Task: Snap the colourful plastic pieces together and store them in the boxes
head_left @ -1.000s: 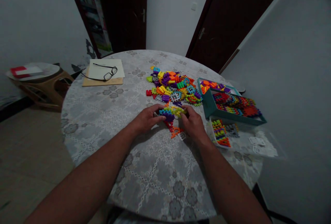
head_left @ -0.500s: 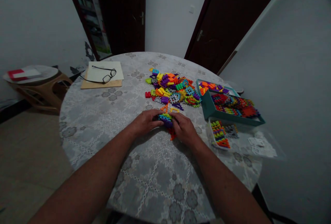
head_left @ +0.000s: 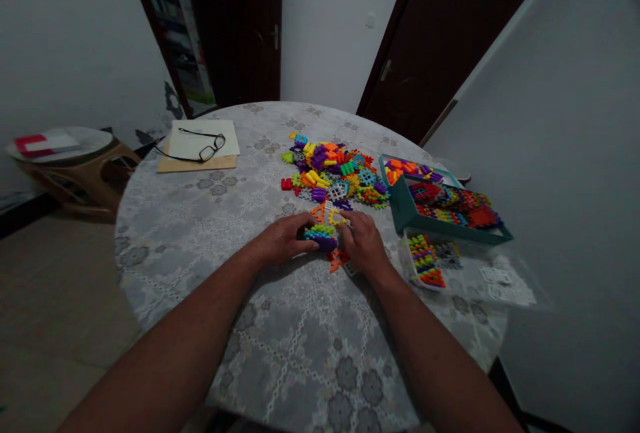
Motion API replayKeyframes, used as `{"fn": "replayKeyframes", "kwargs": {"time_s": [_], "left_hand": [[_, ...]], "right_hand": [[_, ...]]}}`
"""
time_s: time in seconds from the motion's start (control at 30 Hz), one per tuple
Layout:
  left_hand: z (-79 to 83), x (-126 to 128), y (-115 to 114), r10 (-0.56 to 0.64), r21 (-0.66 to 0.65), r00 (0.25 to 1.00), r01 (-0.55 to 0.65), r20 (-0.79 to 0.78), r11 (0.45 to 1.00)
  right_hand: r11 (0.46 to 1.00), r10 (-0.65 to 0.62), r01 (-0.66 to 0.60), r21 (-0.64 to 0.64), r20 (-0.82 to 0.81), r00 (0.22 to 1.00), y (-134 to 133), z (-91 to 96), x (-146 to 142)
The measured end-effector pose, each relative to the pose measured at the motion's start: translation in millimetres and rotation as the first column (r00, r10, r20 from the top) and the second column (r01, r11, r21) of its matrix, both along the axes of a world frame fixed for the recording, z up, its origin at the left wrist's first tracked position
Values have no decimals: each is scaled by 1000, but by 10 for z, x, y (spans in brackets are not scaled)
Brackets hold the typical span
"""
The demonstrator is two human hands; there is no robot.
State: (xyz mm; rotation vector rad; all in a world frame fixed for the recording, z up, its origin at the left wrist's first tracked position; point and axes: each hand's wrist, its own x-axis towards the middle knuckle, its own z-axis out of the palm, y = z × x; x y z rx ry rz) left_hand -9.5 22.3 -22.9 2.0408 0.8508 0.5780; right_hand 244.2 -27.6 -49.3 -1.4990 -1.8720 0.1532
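Note:
My left hand (head_left: 287,236) is closed around the left end of a stack of toothed plastic building pieces (head_left: 321,237), coloured green, blue and purple. The stack rests at or just above the tablecloth. My right hand (head_left: 364,241) is apart from the stack, its fingertips pinching the edge of a yellow square building piece (head_left: 335,218). Orange and white pieces (head_left: 319,212) lie just beyond the stack. Nearer to me, an orange piece (head_left: 338,260) and a white frame piece (head_left: 351,268) lie partly under my right hand.
Beyond my hands is a pile of mixed building pieces (head_left: 340,170). To the right stand a teal box (head_left: 400,206) and a clear plastic container (head_left: 407,263), both holding pieces. Black glasses (head_left: 207,152) lie on paper (head_left: 230,133) at the table's far left.
My right hand has come off the stack and moved slightly right, to the yellow piece. My left hand keeps the stack, which now shows more.

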Motion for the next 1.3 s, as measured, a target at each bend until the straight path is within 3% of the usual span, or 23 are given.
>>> {"fn": "replayKeyframes", "kwargs": {"time_s": [0.1,0.2,0.4,0.6,0.7,0.83,1.0,1.1,1.3], "left_hand": [[33,5,-15,-7,22,1000,8,-28,1000],[15,4,-12,-3,60,998,6,-56,998],[-49,-13,8,11,96,999,-7,-46,995],[-4,-11,-13,-5,63,999,7,-36,998],[2,-17,-17,1,75,999,2,-40,997],[-9,-25,-15,16,107,999,-11,-44,994],[11,-14,-20,-2,121,1000,0,15,993],[25,-5,-24,4,114,999,-8,34,993],[-18,-1,-30,65,80,998,-67,25,995]], "right_hand": [[995,-91,98,-26,208,974,22,-39,53],[981,-143,176,-81,311,940,21,-42,62],[986,-77,128,-111,383,921,23,6,40],[986,-92,138,-92,385,918,50,-19,35],[991,-96,119,-54,324,941,66,-36,53],[1000,4,-2,-17,70,998,41,34,89],[985,69,-92,-148,-151,986,-82,212,7],[963,128,-160,-217,-156,979,-134,263,-75],[980,133,-143,-136,-79,988,-118,233,-111]]}}
